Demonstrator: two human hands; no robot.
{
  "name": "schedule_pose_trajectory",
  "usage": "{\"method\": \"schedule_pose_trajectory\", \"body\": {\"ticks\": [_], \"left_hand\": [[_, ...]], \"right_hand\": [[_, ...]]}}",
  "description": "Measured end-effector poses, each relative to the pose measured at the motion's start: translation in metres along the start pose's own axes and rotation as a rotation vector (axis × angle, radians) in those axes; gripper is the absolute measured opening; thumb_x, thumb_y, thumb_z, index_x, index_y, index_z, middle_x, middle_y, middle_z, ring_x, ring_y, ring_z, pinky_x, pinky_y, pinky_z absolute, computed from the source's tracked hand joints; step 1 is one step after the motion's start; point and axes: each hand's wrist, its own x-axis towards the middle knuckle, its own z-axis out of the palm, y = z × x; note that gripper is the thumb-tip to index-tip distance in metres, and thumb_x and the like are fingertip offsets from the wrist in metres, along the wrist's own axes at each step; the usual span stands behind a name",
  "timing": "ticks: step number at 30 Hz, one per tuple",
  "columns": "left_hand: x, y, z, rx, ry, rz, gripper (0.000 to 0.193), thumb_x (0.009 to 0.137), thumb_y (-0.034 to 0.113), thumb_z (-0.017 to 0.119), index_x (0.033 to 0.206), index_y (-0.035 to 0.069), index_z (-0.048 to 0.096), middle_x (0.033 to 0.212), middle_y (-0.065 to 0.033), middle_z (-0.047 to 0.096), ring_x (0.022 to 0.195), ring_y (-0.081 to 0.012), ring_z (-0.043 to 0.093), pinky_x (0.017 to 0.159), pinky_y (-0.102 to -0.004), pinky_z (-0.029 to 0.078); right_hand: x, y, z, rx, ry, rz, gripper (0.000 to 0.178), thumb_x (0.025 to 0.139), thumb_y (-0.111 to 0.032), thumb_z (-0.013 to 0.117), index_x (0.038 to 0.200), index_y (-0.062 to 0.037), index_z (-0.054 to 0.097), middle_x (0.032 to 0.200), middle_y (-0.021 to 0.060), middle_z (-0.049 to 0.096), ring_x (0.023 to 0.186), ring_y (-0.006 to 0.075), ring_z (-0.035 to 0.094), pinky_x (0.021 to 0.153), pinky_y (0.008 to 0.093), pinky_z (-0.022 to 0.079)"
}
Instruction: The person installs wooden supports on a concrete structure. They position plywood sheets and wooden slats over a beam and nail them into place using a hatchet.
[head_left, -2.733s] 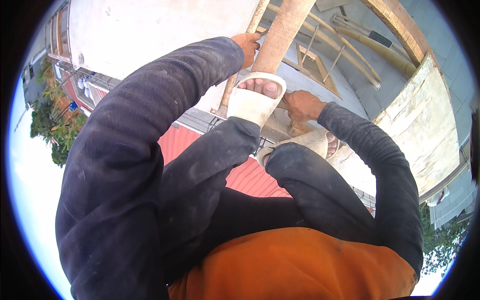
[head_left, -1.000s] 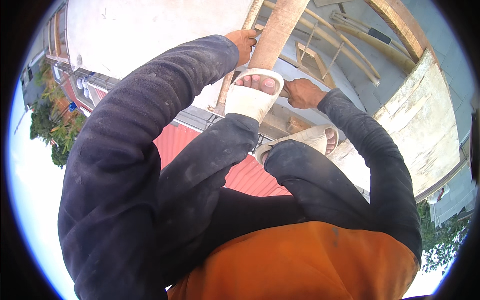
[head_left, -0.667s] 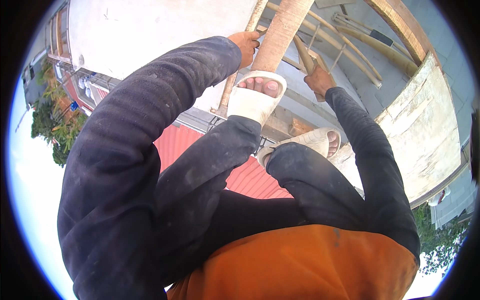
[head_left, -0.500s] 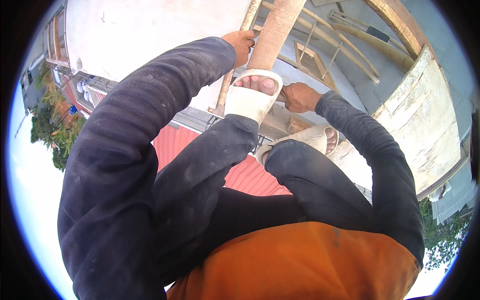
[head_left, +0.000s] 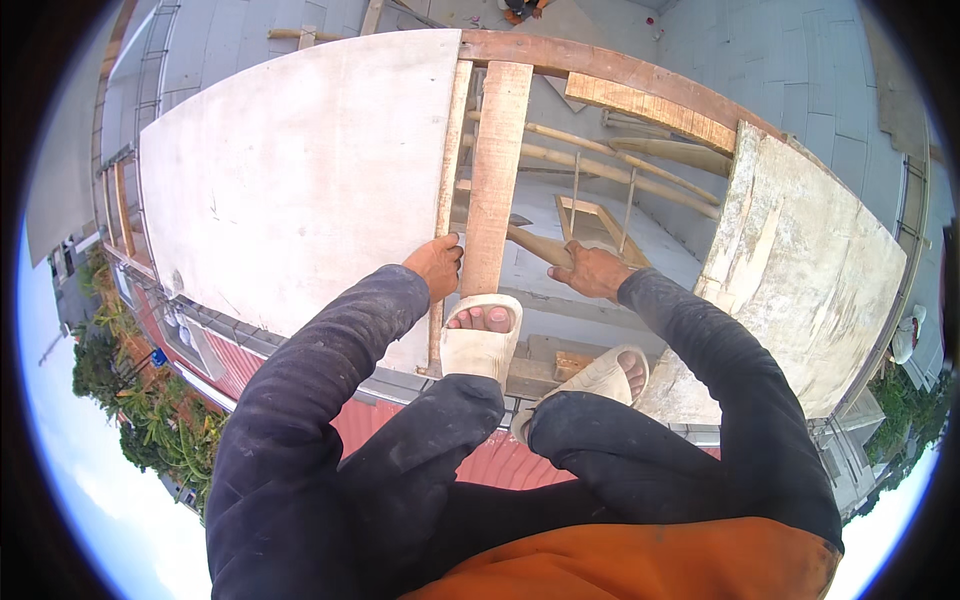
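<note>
My right hand (head_left: 597,271) is closed round the wooden handle of a hammer (head_left: 540,244); its dark head lies partly hidden behind an upright plank (head_left: 497,180). At the edge of a large white panel (head_left: 310,180), my left hand (head_left: 437,267) has its fingers curled over a narrow wooden strip (head_left: 449,190). One of my feet in a white slipper (head_left: 478,350) rests at the foot of the plank. My other foot, in a matching slipper (head_left: 600,378), stands to the right on the frame's near timber.
A curved wooden beam (head_left: 620,65) borders the far side of the opening. Several poles (head_left: 620,170) and a wooden frame (head_left: 600,225) lie below it. A worn panel (head_left: 810,270) is at right, red roofing (head_left: 490,455) beneath me. Another person (head_left: 522,10) is far below.
My view has tilted to take in more of the far side. My right hand has drawn away from beside my slipper, bringing the hammer into sight. My left hand stays at the strip.
</note>
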Motion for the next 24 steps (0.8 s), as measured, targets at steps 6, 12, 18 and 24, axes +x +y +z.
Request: {"method": "schedule_pose_trajectory", "body": {"ticks": [6, 12, 18, 24], "left_hand": [[-0.023, -0.036, -0.034, -0.047, 0.076, 0.183, 0.048, 0.084, 0.054, 0.073, 0.112, 0.016, 0.076, 0.111, 0.0000, 0.072, 0.118, -0.0183, 0.059, 0.120, -0.0435, 0.029], [-0.022, -0.082, -0.064, -0.024, -0.014, 0.113, 0.090, 0.070, 0.083, 0.069, 0.125, 0.011, 0.072, 0.126, -0.0030, 0.069, 0.132, -0.0219, 0.054, 0.129, -0.0463, 0.015], [0.005, -0.094, -0.054, 0.148, -0.039, 0.032, 0.037, 0.099, 0.032, 0.062, 0.128, 0.012, 0.072, 0.132, -0.0046, 0.071, 0.130, -0.0194, 0.059, 0.123, -0.0412, 0.026], [0.022, -0.096, -0.060, 0.103, -0.197, 0.052, 0.088, 0.058, 0.047, 0.091, 0.134, 0.011, 0.068, 0.136, -0.0005, 0.069, 0.134, -0.0211, 0.057, 0.126, -0.0424, 0.022]], "right_hand": [[-0.030, 0.006, -0.025, -0.006, 0.045, -0.057, 0.076, 0.100, -0.051, 0.057, 0.137, 0.0135, 0.047, 0.098, 0.0326, 0.071, 0.089, 0.0411, 0.073, 0.083, 0.0473, 0.058], [-0.034, -0.004, -0.055, 0.585, 0.038, 0.153, 0.065, 0.095, -0.039, 0.067, 0.129, 0.0138, 0.048, 0.079, 0.0226, 0.066, 0.046, 0.0247, 0.060, 0.053, 0.0385, 0.054], [0.025, -0.022, -0.054, 0.542, 0.370, -0.070, 0.054, 0.086, -0.030, 0.073, 0.127, 0.0002, 0.055, 0.091, 0.0208, 0.070, 0.082, 0.0344, 0.070, 0.079, 0.0450, 0.055], [0.052, -0.058, -0.069, 0.614, 0.454, -0.137, 0.043, 0.082, -0.024, 0.073, 0.116, -0.0006, 0.062, 0.095, 0.0200, 0.071, 0.093, 0.0367, 0.069, 0.087, 0.0457, 0.053]]}}
